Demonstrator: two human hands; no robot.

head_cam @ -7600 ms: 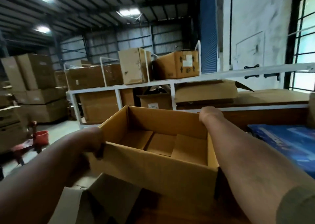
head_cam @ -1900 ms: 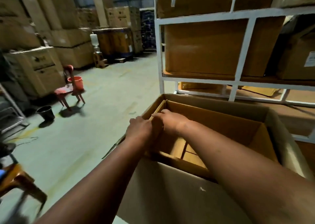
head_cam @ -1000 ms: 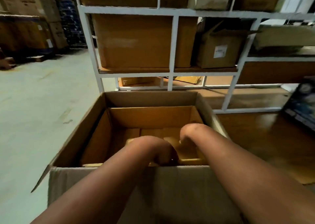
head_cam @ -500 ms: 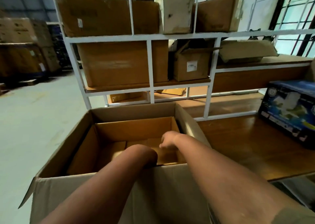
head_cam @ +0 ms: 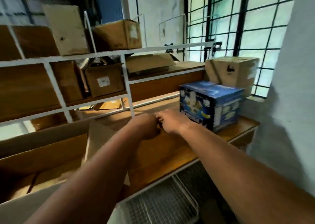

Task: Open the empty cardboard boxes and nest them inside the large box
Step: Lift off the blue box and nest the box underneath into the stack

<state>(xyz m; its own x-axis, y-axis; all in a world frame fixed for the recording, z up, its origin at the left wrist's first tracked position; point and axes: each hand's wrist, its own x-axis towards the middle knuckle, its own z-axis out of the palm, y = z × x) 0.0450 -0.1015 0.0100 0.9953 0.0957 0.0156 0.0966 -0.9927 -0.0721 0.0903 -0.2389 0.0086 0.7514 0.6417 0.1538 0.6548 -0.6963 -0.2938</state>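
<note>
We see the large box (head_cam: pixel 42 138) at lower left with a smaller brown carton (head_cam: pixel 40 157) nested inside it, while both arms reach away over the wooden bench (head_cam: pixel 170 148) toward the blue printed box (head_cam: pixel 211 102). The right hand (head_cam: pixel 172 121) is empty with fingers loosely extended; the left hand (head_cam: pixel 146 126) holds nothing we can see, its fingers hidden. We judge the step to be fetching another box: grasp it, open its flaps, carry it across.
</note>
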